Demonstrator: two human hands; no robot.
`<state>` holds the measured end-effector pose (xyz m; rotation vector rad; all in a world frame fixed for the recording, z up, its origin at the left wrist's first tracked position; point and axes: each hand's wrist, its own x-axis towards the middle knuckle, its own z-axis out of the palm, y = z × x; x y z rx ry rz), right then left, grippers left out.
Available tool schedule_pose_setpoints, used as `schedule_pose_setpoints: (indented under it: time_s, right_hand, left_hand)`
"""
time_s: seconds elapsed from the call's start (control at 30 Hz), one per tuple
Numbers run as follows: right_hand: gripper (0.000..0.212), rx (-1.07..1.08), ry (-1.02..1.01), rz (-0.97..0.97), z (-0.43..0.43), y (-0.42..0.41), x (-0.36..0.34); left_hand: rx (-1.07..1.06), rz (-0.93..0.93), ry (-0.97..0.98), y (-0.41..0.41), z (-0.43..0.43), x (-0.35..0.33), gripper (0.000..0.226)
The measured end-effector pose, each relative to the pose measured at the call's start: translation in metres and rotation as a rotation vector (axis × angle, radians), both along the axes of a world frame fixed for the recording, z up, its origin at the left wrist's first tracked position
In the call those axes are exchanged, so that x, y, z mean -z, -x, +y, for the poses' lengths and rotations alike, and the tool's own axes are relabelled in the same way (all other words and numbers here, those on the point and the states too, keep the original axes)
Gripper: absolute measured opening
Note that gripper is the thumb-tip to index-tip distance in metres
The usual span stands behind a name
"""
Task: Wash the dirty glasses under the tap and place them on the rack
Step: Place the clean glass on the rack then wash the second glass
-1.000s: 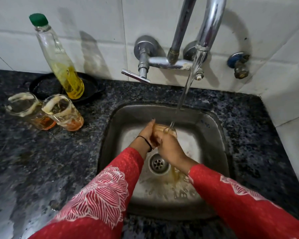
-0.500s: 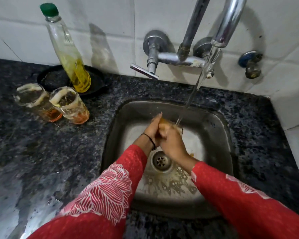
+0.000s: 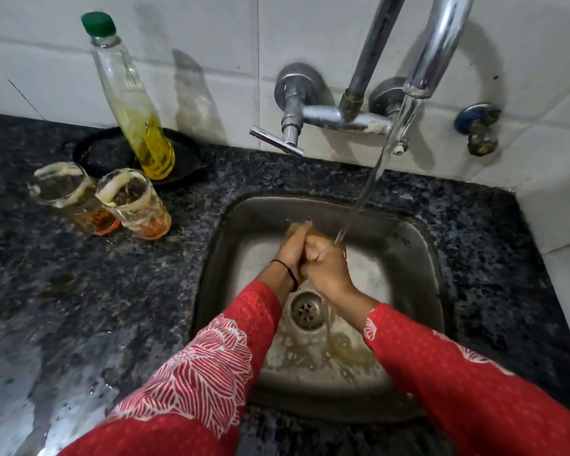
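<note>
Steel sink [image 3: 415,258] set into a speckled dark granite counter [image 3: 79,291]: over its basin we hold a glass [image 3: 320,236] between both hands. Our left hand [image 3: 292,248], with a black thread at the wrist, lies against the glass's left side with its fingers reaching up and round it. Our right hand [image 3: 326,268], a ring on one finger, is curled over the glass from the near side and grips it. Most of the glass is hidden by our fingers, and only an amber-tinted part shows above them.

A stream of water [image 3: 375,172] slants down from the curved chrome tap spout [image 3: 441,44] and lands at the right edge of the glass, just beside our right knuckles. Yellowish, foamy water lies on the sink floor near the drain [image 3: 308,311], which sits below our wrists.

On the counter to the left, well apart from the sink, a second glass [image 3: 69,192] and a third glass [image 3: 135,205] stand upright, side by side and touching or nearly so. Each has orange dregs at the bottom and pale smears round the rim. Behind them a clear bottle [image 3: 135,110] with a green cap, part full of yellow liquid, stands on a black dish [image 3: 191,153] against the white tiled wall [image 3: 46,60].

Red sleeves with a white print cover both our forearms.
</note>
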<state>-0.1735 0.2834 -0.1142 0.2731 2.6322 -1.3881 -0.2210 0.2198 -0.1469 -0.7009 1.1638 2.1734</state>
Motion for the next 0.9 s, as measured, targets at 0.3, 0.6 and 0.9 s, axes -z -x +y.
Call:
schedule_pose_setpoints:
  time_s: [0.3,0.6,0.9]
  right_hand:
    - [0.024,-0.266,-0.423,0.138,0.022,-0.004,0.004]
    - [0.031,-0.331,-0.36,0.03,0.015,-0.013,-0.002]
    - [0.019,0.246,0.226,-0.08,0.008,0.011,0.004]
  left_hand:
    - [0.065,-0.054,-0.129,-0.004,0.0,0.0,0.065]
    - [0.131,-0.079,0.036,-0.001,-0.002,-0.017,0.038]
    - [-0.012,0.003,-0.209,-0.019,0.004,-0.002,0.049]
